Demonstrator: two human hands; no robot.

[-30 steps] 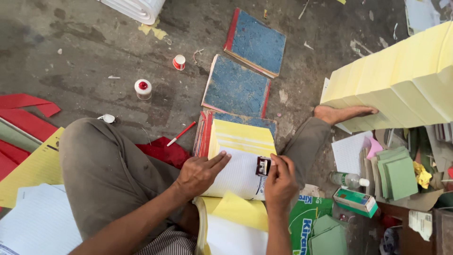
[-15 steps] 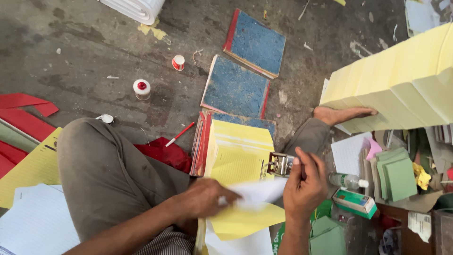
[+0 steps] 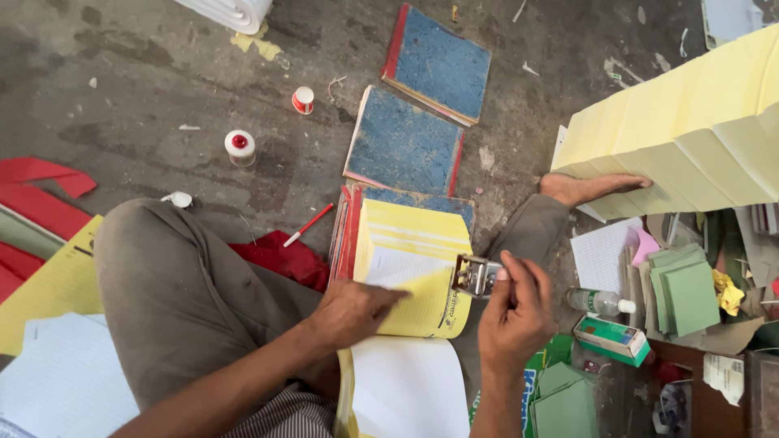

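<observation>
Gripping a small metal stamping tool [image 3: 475, 276], the right hand [image 3: 515, 312] has its fingers curled around the tool's handle and sets its head at the right edge of a stack of yellow sheets [image 3: 414, 280]. Left hand [image 3: 353, 310] lies flat on that stack, fingers stretched out and pressing down a white lined page [image 3: 395, 268] partly under a folded yellow leaf; it grasps nothing, only holds the paper flat. Stack sits on the person's lap between the knees, over a red-edged, blue-covered book [image 3: 430, 201] whose top shows just beyond it. Below the hands, a white blank sheet [image 3: 402, 389] rests nearest the body. Grey trouser leg [image 3: 174, 292] bends to the left, a red cloth [image 3: 280, 258] beside it, with a red-and-white pen [image 3: 308, 225] on the floor just above. Two more blue books [image 3: 406, 146] [image 3: 438, 65] lie further out on the concrete floor [image 3: 146, 97]. Two small red-topped white bottles [image 3: 240, 147] [image 3: 303, 100] stand apart to the left. A bare foot [image 3: 588, 188] touches a tall pile of pale yellow paper [image 3: 698, 130] on the right. Green card pieces [image 3: 686, 292], a plastic bottle [image 3: 599, 302] and a green box [image 3: 613, 339] lie near the right hand. Red and yellow sheets [image 3: 45, 259] spread at the far left.
</observation>
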